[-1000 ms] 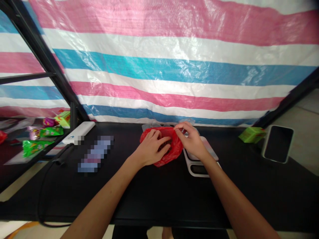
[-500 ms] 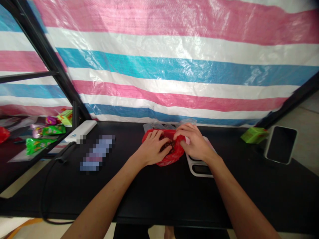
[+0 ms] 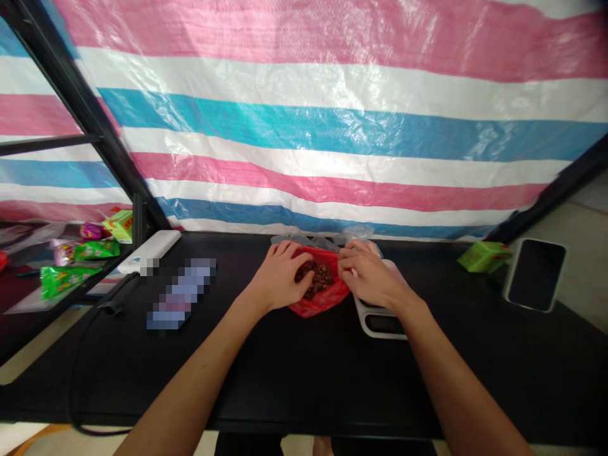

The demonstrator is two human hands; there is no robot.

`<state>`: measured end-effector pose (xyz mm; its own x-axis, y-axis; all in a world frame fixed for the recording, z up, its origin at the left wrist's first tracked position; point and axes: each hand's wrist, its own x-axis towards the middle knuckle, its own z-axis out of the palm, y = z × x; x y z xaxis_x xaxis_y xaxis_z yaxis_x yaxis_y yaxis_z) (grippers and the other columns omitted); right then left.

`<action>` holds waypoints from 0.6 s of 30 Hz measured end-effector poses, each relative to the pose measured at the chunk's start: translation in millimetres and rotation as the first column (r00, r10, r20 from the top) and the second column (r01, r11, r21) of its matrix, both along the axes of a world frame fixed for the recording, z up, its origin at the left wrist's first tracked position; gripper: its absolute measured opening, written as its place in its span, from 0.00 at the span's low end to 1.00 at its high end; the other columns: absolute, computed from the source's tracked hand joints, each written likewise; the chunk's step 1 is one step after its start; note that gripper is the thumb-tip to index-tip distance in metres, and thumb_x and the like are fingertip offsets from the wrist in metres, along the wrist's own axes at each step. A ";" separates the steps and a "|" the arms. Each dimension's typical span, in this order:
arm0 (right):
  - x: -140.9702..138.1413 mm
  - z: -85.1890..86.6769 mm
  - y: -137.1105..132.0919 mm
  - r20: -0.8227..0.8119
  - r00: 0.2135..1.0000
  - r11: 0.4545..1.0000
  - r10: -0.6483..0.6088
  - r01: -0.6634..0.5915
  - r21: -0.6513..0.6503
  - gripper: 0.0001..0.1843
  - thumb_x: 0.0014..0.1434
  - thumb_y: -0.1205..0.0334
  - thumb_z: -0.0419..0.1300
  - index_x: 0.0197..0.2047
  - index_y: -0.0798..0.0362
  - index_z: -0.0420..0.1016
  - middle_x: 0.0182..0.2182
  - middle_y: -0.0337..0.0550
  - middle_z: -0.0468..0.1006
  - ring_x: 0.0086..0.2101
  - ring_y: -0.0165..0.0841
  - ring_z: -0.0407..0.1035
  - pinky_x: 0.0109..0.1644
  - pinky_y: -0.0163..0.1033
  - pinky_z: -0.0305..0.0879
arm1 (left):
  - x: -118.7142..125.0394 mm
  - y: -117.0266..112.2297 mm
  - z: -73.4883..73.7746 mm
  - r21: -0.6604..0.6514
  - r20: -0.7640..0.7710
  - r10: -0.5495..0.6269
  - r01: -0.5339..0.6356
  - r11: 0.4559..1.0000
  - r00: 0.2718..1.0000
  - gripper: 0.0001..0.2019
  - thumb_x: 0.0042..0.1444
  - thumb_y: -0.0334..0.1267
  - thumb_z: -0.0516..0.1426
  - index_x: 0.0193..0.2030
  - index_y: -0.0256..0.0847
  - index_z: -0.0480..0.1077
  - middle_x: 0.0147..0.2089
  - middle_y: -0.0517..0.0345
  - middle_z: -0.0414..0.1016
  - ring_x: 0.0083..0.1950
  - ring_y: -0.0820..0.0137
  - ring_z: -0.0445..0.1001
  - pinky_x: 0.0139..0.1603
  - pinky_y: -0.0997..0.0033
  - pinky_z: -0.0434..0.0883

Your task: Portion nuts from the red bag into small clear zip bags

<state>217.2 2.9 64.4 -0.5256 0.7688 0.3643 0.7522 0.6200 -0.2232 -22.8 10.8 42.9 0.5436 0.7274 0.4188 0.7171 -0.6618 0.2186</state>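
A red plastic bag (image 3: 319, 308) lies on the black table with its mouth spread wide. Inside it are small reddish-brown dried bits (image 3: 320, 278), too small to name. My left hand (image 3: 284, 276) grips the bag's left rim, its thumb over the opening and its fingers around the outer side. At the opposite rim, my right hand (image 3: 368, 273) pinches the plastic between thumb and curled fingers. Under and beside my right hand sits a white kitchen scale (image 3: 384, 324) with a dark display, partly covered by that hand.
Clear plastic bags (image 3: 308, 241) lie crumpled behind the red one. A phone (image 3: 536, 275) leans by a green box (image 3: 484, 256) at right. Leftward are a white power strip (image 3: 154, 249), a blurred-out flat item (image 3: 183, 292), a black cable (image 3: 76, 364) and green snack packets (image 3: 69, 280).
My hands have drawn the bag's mouth wider, so more of the brown bits shows. The left hand shifted slightly left, and the right hand's fingers closed more tightly at the rim.
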 end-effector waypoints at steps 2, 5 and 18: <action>-2.1 -1.9 0.6 -0.043 0.999 0.999 -0.021 0.023 0.046 0.12 0.61 0.72 0.57 0.33 0.48 0.78 0.41 0.43 0.79 0.49 0.43 0.67 0.57 0.53 0.58 | -4.5 2.2 3.5 0.003 0.020 0.058 -0.058 0.998 0.998 0.16 0.63 0.44 0.57 0.56 0.47 0.74 0.59 0.46 0.71 0.63 0.51 0.65 0.64 0.44 0.63; -6.8 -8.3 1.8 -0.058 0.998 0.998 -0.020 0.023 0.057 0.13 0.65 0.64 0.60 0.51 0.47 0.80 0.53 0.48 0.77 0.54 0.46 0.67 0.60 0.55 0.61 | -14.4 6.6 3.2 -0.119 0.018 0.032 -0.030 0.992 0.999 0.22 0.61 0.50 0.60 0.60 0.50 0.72 0.64 0.46 0.67 0.67 0.48 0.62 0.68 0.40 0.60; -13.7 -22.6 -4.1 -0.152 0.983 0.936 0.103 -0.147 -0.319 0.36 0.59 0.55 0.69 0.68 0.46 0.67 0.62 0.51 0.71 0.60 0.46 0.68 0.66 0.50 0.65 | -46.4 19.6 -12.8 -0.550 -0.006 -0.147 0.119 0.827 0.989 0.62 0.35 0.55 0.74 0.77 0.55 0.50 0.73 0.45 0.56 0.74 0.43 0.55 0.73 0.42 0.57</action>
<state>203.6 -1.2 41.8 -0.5901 0.7881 0.1752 0.6237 0.5828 -0.5209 -69.1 30.4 30.0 0.6602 0.7492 -0.0534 0.6492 -0.5334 0.5423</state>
